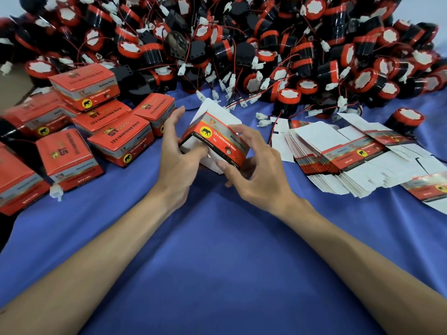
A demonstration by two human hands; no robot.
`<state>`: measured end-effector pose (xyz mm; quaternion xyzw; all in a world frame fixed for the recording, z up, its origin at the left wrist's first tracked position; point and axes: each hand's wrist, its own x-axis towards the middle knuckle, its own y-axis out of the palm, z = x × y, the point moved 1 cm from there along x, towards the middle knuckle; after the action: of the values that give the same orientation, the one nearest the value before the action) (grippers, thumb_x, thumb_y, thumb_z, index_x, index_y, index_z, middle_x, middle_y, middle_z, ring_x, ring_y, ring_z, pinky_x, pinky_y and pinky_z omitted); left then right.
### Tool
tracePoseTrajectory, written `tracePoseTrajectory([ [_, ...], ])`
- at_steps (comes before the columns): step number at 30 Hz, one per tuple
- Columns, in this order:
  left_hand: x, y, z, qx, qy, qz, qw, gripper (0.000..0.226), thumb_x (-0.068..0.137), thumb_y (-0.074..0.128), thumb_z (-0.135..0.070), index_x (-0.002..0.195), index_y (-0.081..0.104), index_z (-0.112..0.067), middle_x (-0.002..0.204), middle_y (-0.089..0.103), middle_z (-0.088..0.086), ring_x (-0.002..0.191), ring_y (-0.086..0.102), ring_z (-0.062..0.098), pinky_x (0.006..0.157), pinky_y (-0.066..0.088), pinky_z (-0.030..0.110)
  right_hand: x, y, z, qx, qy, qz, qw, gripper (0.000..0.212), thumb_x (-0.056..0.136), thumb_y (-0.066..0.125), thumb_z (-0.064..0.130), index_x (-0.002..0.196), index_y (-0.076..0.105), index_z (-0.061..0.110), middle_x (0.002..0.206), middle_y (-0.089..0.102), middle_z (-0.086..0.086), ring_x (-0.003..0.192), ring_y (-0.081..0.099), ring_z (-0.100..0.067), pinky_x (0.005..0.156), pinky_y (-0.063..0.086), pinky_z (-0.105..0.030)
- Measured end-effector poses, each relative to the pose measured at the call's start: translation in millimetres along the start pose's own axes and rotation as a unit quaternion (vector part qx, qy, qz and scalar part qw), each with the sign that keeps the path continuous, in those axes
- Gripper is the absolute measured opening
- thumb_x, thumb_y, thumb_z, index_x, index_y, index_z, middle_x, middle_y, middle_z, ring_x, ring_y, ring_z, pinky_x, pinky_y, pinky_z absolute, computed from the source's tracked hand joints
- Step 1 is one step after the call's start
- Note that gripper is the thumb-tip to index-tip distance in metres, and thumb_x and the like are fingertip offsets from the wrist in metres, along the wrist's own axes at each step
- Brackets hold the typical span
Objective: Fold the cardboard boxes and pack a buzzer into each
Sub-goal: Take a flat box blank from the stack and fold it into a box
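Observation:
A half-folded red cardboard box (214, 139) with a yellow elephant badge is held above the blue cloth at the centre. Its white flaps stand open at the top and underside. My left hand (180, 155) grips its left end, with fingers tucked against a white flap. My right hand (251, 165) holds the right end, thumb on the red printed face and fingers curled underneath. A big heap of black and red buzzers (242, 44) with red wires and white plugs fills the back. One buzzer (406, 120) stands alone at the right.
Several folded red boxes (84, 131) are stacked at the left. A stack of flat unfolded boxes (358, 160) lies at the right. The blue cloth (217, 262) covers the table in front of my arms.

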<state>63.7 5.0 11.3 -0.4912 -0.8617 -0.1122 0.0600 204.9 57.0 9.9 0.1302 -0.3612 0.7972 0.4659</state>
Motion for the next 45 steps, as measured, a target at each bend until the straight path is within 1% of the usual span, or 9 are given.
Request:
tracePoseTrajectory([
  [6,-9.2,11.3,-0.5,0.05,0.022,-0.034,0.998,0.079,0.079,0.068,-0.001,0.144,0.027,-0.022,0.092,0.065,-0.037,0.092,0.064,-0.009,0.082,0.053,0.018,4.5,-2.1,3.4,-0.154,-0.009,-0.037,0.987,0.052,0.077,0.075,0.026,0.122,0.055,0.007,0.1,0.07,-0.003,0.084,0.067,-0.026,0.07,0.055,-0.043],
  [11,-6.8,11.0,-3.2,0.004,-0.017,-0.059,0.998,0.08,0.077,0.066,0.001,0.142,0.028,-0.027,0.095,0.071,-0.014,0.079,0.069,0.003,0.07,0.057,0.029,4.9,2.4,1.7,-0.343,-0.073,-0.035,0.936,0.045,0.088,0.064,0.036,0.117,0.061,0.002,0.107,0.068,-0.01,0.106,0.06,-0.032,0.094,0.039,-0.048],
  [15,-8.1,13.5,-6.2,0.007,-0.025,-0.073,0.997,0.087,0.065,0.064,-0.009,0.142,0.03,-0.031,0.101,0.067,-0.014,0.091,0.069,0.011,0.086,0.056,0.046,6.2,2.7,4.9,-0.428,-0.128,-0.112,0.887,0.035,0.093,0.054,0.033,0.11,0.066,0.005,0.103,0.069,-0.005,0.111,0.063,-0.021,0.104,0.02,-0.046],
  [22,-11.8,12.6,-3.7,-0.026,-0.032,-0.016,0.999,0.088,0.074,0.059,0.009,0.147,0.025,-0.026,0.117,0.061,0.011,0.097,0.067,0.02,0.091,0.053,0.051,5.1,-6.7,-1.1,-0.171,-0.05,-0.025,0.984,0.048,0.076,0.077,0.015,0.114,0.056,-0.005,0.103,0.064,-0.011,0.096,0.053,-0.025,0.087,0.033,-0.02],
  [28,-13.6,8.2,-8.5,-0.144,-0.028,0.119,0.982,0.082,0.063,0.052,-0.032,0.14,0.037,-0.01,0.117,0.061,0.007,0.103,0.059,0.022,0.081,0.05,0.035,2.3,-10.7,0.2,-0.12,-0.107,-0.035,0.986,0.046,0.068,0.071,0.013,0.107,0.052,-0.002,0.099,0.052,0.008,0.095,0.035,0.002,0.086,0.043,-0.044],
  [32,-6.3,2.6,-12.0,0.019,0.0,0.099,0.995,0.064,0.067,0.055,-0.055,0.119,0.05,-0.019,0.108,0.062,-0.005,0.099,0.06,0.008,0.087,0.05,0.032,5.3,-7.4,-4.4,-0.216,-0.144,-0.045,0.965,0.041,0.063,0.08,0.015,0.093,0.061,-0.004,0.083,0.068,-0.008,0.091,0.049,-0.015,0.096,0.034,-0.033],
  [38,0.9,-8.3,-6.6,0.218,0.046,0.155,0.962,0.076,0.059,0.084,-0.039,0.122,0.044,-0.026,0.107,0.06,-0.018,0.096,0.061,-0.007,0.078,0.049,0.012,7.4,-6.6,-4.6,-0.293,-0.182,0.036,0.938,0.033,0.063,0.082,0.005,0.088,0.063,-0.005,0.075,0.07,-0.009,0.071,0.068,-0.028,0.099,0.044,-0.046],
  [41,6.4,-15.3,-6.1,0.248,0.033,0.208,0.946,0.072,0.063,0.079,-0.03,0.122,0.038,-0.031,0.11,0.053,-0.022,0.098,0.056,-0.013,0.081,0.047,0.009,6.3,-8.3,0.0,-0.262,-0.173,0.06,0.948,0.034,0.065,0.08,0.004,0.095,0.064,-0.005,0.088,0.071,-0.015,0.085,0.069,-0.034,0.08,0.049,-0.031],
  [45,9.7,-23.5,-4.5,0.292,0.043,0.244,0.924,0.07,0.071,0.083,-0.026,0.122,0.036,-0.034,0.12,0.05,-0.018,0.106,0.051,-0.012,0.089,0.041,0.005,7.1,-5.8,2.4,-0.316,-0.202,0.054,0.925,0.026,0.072,0.073,0.007,0.095,0.065,-0.003,0.126,0.062,-0.018,0.12,0.057,-0.033,0.108,0.039,-0.046],
])
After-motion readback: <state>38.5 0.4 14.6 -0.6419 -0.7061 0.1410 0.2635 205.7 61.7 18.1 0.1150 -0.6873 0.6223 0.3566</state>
